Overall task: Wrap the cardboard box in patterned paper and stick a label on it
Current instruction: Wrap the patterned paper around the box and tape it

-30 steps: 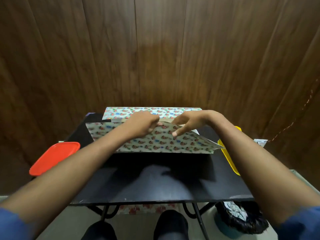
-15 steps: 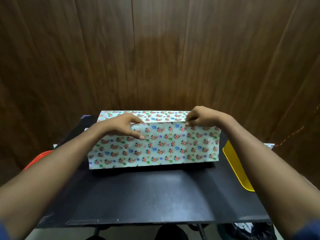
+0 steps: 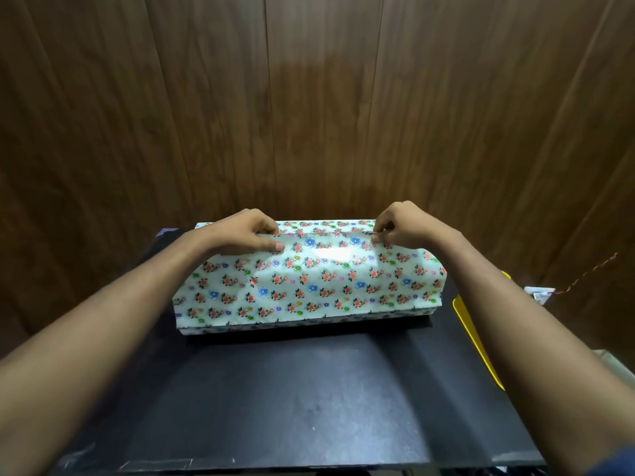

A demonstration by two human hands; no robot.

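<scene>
both hands pinch the top edge of the patterned paper (image 3: 309, 283), left hand (image 3: 240, 235) and right hand (image 3: 402, 225) set apart, likely to keep it taut over the cardboard box, hidden beneath, on the black table (image 3: 292, 400).

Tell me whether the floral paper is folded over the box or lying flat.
Folded over: the floral paper drapes the box's front, both hands pinching its top edge.
</scene>
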